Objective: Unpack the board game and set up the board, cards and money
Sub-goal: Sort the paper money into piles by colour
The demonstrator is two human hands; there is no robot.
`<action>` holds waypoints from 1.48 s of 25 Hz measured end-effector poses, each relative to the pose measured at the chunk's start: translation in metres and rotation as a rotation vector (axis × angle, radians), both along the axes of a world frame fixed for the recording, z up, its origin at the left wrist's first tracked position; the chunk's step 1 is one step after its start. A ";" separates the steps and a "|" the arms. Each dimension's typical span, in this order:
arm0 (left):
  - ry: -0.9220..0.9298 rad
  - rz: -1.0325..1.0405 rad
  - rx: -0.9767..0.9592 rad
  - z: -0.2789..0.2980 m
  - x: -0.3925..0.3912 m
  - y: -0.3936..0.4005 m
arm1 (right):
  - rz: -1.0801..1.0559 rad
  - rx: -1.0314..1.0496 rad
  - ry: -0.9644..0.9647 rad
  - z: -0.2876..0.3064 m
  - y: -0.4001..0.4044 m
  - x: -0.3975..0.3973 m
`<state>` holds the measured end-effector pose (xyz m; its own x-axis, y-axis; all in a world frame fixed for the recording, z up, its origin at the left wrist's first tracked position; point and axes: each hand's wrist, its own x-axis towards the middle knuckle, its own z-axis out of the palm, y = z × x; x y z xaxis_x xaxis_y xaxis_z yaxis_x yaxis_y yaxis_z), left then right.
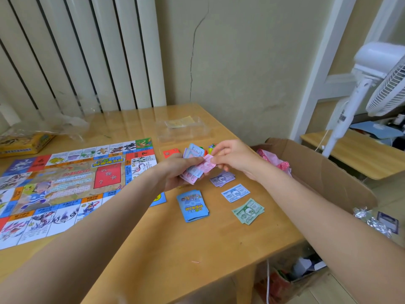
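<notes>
The paper game board (65,185) lies unfolded on the left of the wooden table (166,242). My left hand (175,172) grips a mixed stack of play money (194,172), pink and blue notes. My right hand (232,155) pinches a pink note (208,164) at the top of that stack. On the table below lie a purple note pile (221,179), a blue note pile (235,192) and a green note pile (248,211). A blue card deck (192,206) sits beside them. A red card stack (171,153) lies behind my left hand.
A clear plastic tray (182,128) sits at the table's far side, with the yellow game box (24,143) and crumpled wrap (63,126) at far left. An open cardboard box (317,172) stands right of the table. A white standing fan (372,84) is beyond it.
</notes>
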<state>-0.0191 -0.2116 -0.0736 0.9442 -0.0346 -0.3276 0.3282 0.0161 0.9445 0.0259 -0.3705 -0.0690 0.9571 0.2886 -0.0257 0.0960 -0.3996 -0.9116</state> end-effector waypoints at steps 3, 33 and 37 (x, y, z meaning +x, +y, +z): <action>-0.051 0.069 -0.011 0.003 0.006 0.014 | -0.330 0.146 0.028 -0.005 0.003 0.021; -0.004 -0.007 -0.186 0.008 0.002 -0.013 | 0.254 -0.458 -0.401 0.005 0.019 -0.002; -0.031 -0.084 -0.008 -0.002 0.001 -0.010 | 0.343 -0.124 -0.051 0.016 0.002 -0.005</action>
